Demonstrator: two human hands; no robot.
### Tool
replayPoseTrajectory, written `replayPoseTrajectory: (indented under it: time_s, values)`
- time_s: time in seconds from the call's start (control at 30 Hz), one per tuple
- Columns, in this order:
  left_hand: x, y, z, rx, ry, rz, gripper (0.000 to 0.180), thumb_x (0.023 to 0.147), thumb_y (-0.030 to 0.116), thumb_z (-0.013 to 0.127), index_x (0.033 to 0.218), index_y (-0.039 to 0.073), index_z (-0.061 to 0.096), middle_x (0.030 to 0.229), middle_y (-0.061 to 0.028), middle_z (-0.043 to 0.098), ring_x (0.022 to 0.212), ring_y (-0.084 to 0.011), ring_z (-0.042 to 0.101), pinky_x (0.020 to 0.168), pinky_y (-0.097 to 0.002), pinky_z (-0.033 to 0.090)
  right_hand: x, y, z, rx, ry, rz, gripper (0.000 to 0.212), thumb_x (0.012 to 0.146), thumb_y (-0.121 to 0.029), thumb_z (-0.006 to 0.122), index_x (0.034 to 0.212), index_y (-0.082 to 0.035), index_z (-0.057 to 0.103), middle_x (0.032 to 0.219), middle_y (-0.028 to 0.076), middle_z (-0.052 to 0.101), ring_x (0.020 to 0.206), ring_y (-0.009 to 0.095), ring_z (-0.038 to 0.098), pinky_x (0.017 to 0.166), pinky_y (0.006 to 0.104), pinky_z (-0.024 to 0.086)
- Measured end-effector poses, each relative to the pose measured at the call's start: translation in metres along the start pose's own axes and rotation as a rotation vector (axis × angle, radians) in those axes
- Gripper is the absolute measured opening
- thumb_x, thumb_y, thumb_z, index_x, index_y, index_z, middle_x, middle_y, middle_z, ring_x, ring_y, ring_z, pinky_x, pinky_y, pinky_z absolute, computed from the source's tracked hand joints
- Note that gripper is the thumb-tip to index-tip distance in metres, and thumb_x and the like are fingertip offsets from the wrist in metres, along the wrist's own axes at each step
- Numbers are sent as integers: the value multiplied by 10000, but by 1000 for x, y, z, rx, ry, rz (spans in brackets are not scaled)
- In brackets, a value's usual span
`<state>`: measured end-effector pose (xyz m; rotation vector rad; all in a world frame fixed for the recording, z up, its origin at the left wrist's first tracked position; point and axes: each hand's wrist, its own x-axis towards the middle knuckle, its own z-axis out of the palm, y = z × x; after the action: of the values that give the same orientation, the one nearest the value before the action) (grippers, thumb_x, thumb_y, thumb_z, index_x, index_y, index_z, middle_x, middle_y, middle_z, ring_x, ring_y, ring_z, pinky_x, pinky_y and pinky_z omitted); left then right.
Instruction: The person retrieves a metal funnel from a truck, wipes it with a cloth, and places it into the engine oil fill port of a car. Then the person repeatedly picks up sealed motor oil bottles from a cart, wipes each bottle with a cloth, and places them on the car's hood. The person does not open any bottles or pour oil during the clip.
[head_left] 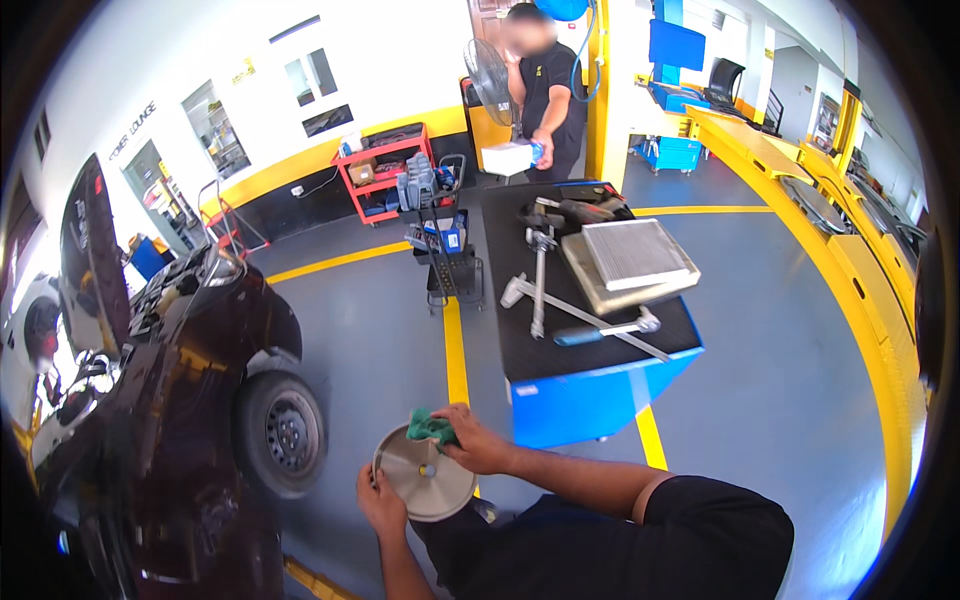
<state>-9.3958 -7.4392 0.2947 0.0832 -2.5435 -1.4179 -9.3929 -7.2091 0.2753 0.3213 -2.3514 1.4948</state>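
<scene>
A round, shiny metal disc [435, 490] with a small centre hole is in front of my body, tilted up toward me. My left hand [381, 500] grips its left edge, thumb on the near face and the other fingers partly hidden. On the upper right of the disc, my right hand [478, 442] presses a crumpled green cloth [430, 427] against the face. The fingers of that hand are closed round the cloth. Whether the disc also rests against my body is not clear.
Ahead stands a blue workbench [575, 400] carrying wrenches, a long metal caliper [590, 318] and a pleated filter [640, 258]. A dark car [190, 400] with its bonnet up is at left. Beyond the bench, a co-worker [550, 100] holds a white box. A yellow lift [850, 270] stands right.
</scene>
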Motion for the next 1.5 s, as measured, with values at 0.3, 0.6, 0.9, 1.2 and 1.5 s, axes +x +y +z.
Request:
replayPoseTrajectory:
  time_s: [0.3,0.6,0.9,1.2,1.5]
  values:
    - [276,-138,97,36,-259,128,222,988,107,607,1164,-28,629,1080,-210,655,975,-364,627,860,-454,501,199,163,104,-23,-25,587,397,891,-149,647,1278,-72,607,1114,240,704,1077,426,671,915,486,537]
    - [491,-40,130,-24,-775,40,202,1029,150,601,1157,-7,602,1013,-101,645,898,-181,597,832,-333,491,338,170,80,-70,261,657,319,914,-125,606,1230,-87,621,1005,233,716,976,442,678,838,527,541]
    - [597,-7,229,-543,-1084,-347,254,991,149,654,1173,9,546,1224,-121,608,1125,-173,577,982,-293,464,401,186,5,-76,377,709,353,900,-115,611,1252,-105,633,975,212,726,951,441,681,845,520,540]
    - [633,25,322,-259,-1353,-166,398,933,157,728,1280,-9,624,1210,-111,672,1093,-199,632,923,-342,507,417,217,-63,-138,421,740,410,865,-96,635,1275,-91,632,1039,207,726,987,435,675,870,518,539]
    - [651,74,353,242,-861,753,239,850,155,795,810,8,611,773,-144,590,724,-302,595,659,-402,477,480,268,-103,-270,325,705,439,848,-93,638,1286,-111,625,1073,205,726,1016,432,672,890,524,531]
